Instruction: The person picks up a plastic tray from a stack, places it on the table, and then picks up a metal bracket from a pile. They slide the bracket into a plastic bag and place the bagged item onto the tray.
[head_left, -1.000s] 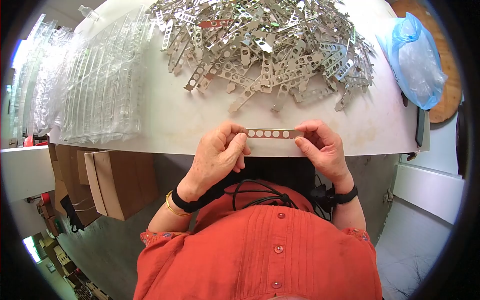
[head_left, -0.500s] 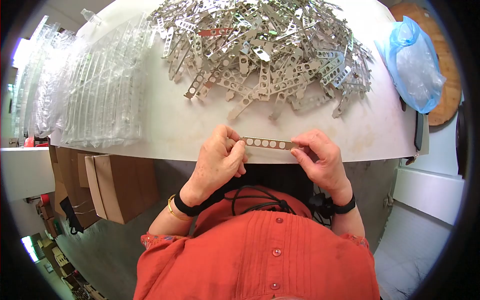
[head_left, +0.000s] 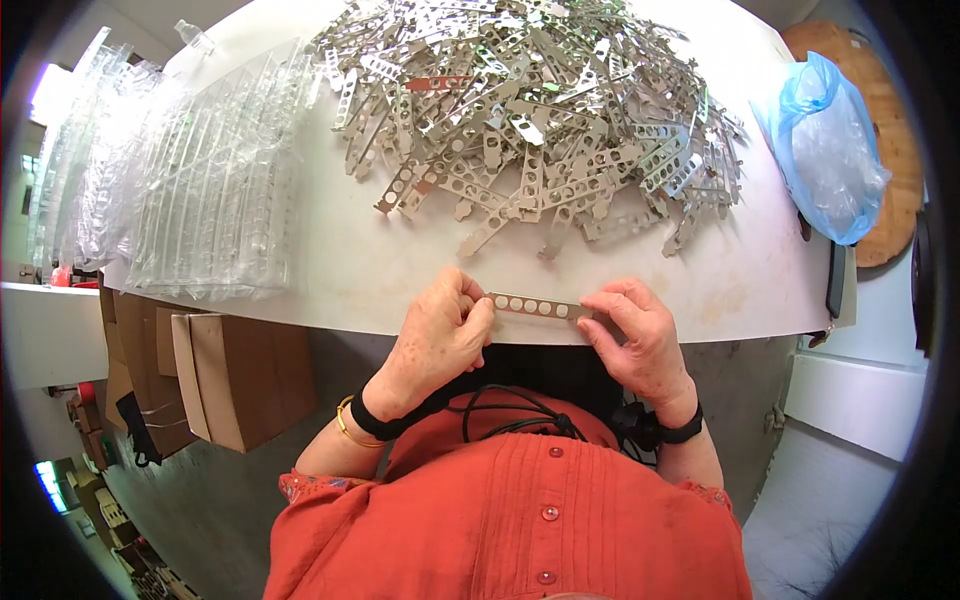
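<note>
A slim metal bracket [head_left: 535, 306] with a row of round holes spans the gap between my two hands, level above the table's near edge. My left hand [head_left: 440, 325] pinches its left end between thumb and curled fingers. At the other end, the thumb and forefinger of my right hand [head_left: 640, 335] close on the tip. Beyond my hands lies a large heap of similar metal brackets [head_left: 560, 130], loosely tangled. One reddish bracket [head_left: 438, 84] stands out on the heap's left side.
Clear plastic trays [head_left: 215, 190] in wrapping stand at the table's left. On the right are a blue plastic bag [head_left: 835, 150], a round wooden board [head_left: 895, 130] and a dark flat object [head_left: 836, 280] at the edge. Cardboard boxes [head_left: 250, 380] sit below left.
The view has tilted slightly, so the table and heap sit a little lower. Both hands keep the bracket between them, with only a slight shift of the right fingers.
</note>
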